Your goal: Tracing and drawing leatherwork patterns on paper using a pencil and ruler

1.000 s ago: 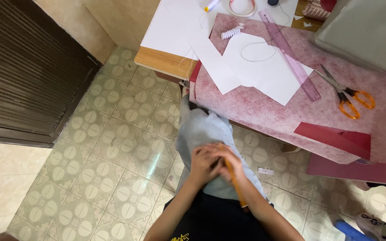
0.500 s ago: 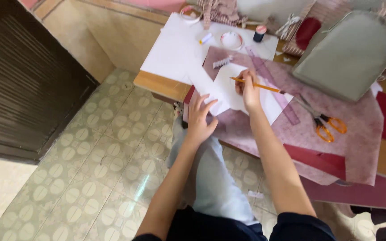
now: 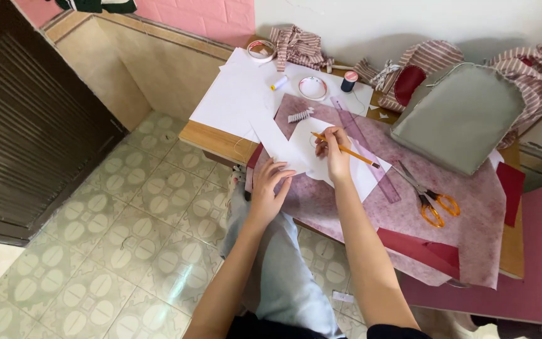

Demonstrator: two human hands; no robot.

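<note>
Two hands on the job in the head view, so here's my take; the right hand (image 3: 335,154) has its fingers pinched around an orange pencil (image 3: 345,150), tip end down on the white paper piece (image 3: 321,157) that lies on the mauve fabric (image 3: 409,207) over the wooden table (image 3: 221,143); the left hand (image 3: 270,188) lies with fingers spread flat, holding nothing, at the near edge of that paper and the cloth. I'd guess tracing goes best if the flat hand presses the sheet firm so it can't slide on the fabric; keep the pencil steep and the strokes short. A clear purple ruler (image 3: 365,149) lies just beside the paper, handy for straight edges; orange-handled scissors (image 3: 431,199) sit further right, well apart from both hands; a tape roll (image 3: 313,88) and a thread spool (image 3: 349,81) lie up by the wall.
</note>
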